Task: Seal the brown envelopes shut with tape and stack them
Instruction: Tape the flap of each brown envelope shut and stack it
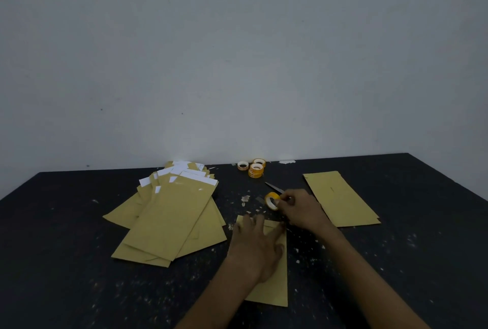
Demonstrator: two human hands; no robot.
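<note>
Low at centre frame, the left hand (257,245) presses flat-fingered on a brown envelope (274,287) lying on the dark bench (79,249); just above it, the right hand (301,210) pinches a yellow tape roll (272,200).

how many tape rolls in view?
4. A held roll is in the right hand. Three sit by the wall: left roll, back roll, front roll. The front roll may be two stacked.

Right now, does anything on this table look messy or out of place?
Yes. The left envelope pile is splayed, not squared, with white strips poking out at its far end. Pale scraps litter the table around the tape roll.
</note>
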